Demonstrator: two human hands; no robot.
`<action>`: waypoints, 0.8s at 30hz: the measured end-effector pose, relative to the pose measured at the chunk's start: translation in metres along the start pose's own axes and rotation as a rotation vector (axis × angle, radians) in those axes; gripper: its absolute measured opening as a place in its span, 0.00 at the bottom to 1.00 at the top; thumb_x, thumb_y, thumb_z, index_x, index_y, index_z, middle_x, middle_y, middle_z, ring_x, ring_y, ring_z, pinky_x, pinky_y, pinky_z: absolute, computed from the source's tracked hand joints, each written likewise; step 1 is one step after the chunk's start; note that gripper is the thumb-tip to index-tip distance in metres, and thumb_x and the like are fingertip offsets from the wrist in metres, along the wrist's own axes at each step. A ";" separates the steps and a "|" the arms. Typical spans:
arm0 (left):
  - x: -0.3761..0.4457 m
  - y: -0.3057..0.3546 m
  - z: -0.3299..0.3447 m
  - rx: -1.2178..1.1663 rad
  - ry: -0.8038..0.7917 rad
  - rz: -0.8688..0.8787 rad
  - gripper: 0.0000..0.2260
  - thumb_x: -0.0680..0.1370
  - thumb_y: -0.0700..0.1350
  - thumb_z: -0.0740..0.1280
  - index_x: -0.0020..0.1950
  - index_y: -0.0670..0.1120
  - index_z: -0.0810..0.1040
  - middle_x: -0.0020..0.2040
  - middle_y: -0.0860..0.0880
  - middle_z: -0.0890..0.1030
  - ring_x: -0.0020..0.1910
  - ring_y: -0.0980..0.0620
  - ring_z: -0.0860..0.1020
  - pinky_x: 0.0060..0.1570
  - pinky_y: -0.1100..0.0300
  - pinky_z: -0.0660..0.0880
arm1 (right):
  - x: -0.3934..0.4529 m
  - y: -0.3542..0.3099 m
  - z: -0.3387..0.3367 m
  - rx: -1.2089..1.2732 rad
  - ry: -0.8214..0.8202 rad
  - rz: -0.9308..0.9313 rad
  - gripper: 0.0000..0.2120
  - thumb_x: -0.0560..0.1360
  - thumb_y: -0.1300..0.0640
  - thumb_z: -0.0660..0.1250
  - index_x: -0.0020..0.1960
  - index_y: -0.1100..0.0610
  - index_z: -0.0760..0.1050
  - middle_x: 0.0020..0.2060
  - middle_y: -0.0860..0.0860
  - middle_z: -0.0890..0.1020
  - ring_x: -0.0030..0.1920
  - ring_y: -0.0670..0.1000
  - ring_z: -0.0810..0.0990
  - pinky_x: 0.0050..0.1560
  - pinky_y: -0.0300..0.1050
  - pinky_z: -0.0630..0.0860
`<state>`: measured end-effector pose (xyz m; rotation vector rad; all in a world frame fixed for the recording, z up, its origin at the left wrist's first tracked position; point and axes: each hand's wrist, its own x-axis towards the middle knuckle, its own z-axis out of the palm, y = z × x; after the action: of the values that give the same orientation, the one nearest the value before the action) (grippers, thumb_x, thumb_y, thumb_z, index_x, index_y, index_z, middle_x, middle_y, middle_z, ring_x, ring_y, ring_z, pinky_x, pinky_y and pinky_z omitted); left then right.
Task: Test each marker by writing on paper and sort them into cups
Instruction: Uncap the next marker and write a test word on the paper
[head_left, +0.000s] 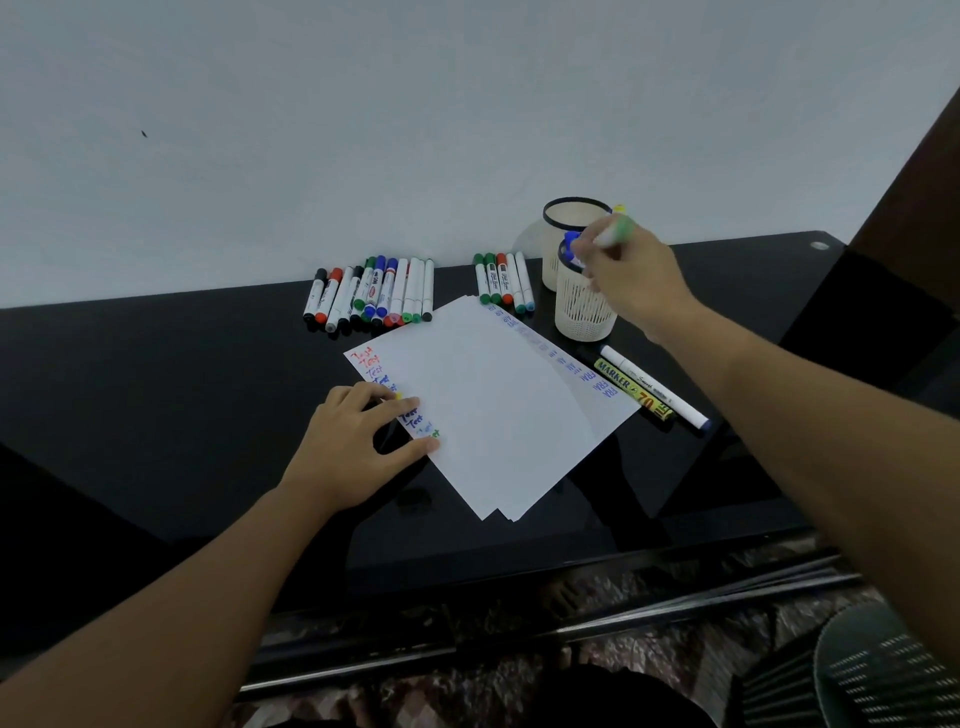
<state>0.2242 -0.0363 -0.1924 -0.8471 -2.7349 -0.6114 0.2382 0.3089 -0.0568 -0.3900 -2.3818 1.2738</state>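
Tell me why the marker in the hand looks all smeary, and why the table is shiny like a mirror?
In the head view the green-capped marker held by the right hand is smeared by motion blur above the mesh cup; the glossy black table mirrors the marker row; the wide-angle lens bends the table's edges.

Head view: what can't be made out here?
- Right hand holds a green-capped marker, motion-blurred; its tip is hidden by the fingers.
- Near cup: contents mostly covered by that hand; only a blue cap shows.
- Far cup: its inside is out of sight.
- Paper: left hand covers some "Test" marks.
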 end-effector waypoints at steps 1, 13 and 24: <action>0.000 0.000 0.001 -0.001 0.002 0.001 0.30 0.73 0.75 0.59 0.68 0.60 0.79 0.62 0.60 0.73 0.64 0.53 0.68 0.64 0.51 0.68 | 0.002 -0.001 0.001 -0.067 0.003 0.003 0.13 0.82 0.43 0.64 0.57 0.51 0.78 0.47 0.54 0.83 0.44 0.50 0.81 0.48 0.51 0.80; 0.001 -0.001 0.001 -0.007 0.002 -0.004 0.30 0.73 0.75 0.60 0.68 0.61 0.78 0.62 0.61 0.73 0.65 0.54 0.67 0.64 0.52 0.67 | 0.035 0.002 0.013 -0.604 0.035 0.113 0.28 0.78 0.31 0.60 0.53 0.55 0.81 0.54 0.56 0.78 0.56 0.59 0.77 0.60 0.59 0.73; 0.001 0.001 -0.001 -0.015 -0.007 -0.011 0.31 0.72 0.76 0.60 0.69 0.61 0.78 0.63 0.61 0.72 0.65 0.55 0.66 0.65 0.53 0.67 | 0.035 0.003 0.011 -0.402 0.108 -0.091 0.16 0.83 0.43 0.61 0.46 0.52 0.80 0.39 0.49 0.79 0.46 0.54 0.80 0.48 0.53 0.77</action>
<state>0.2235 -0.0356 -0.1909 -0.8402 -2.7466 -0.6333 0.2030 0.3175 -0.0566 -0.4484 -2.5238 0.7102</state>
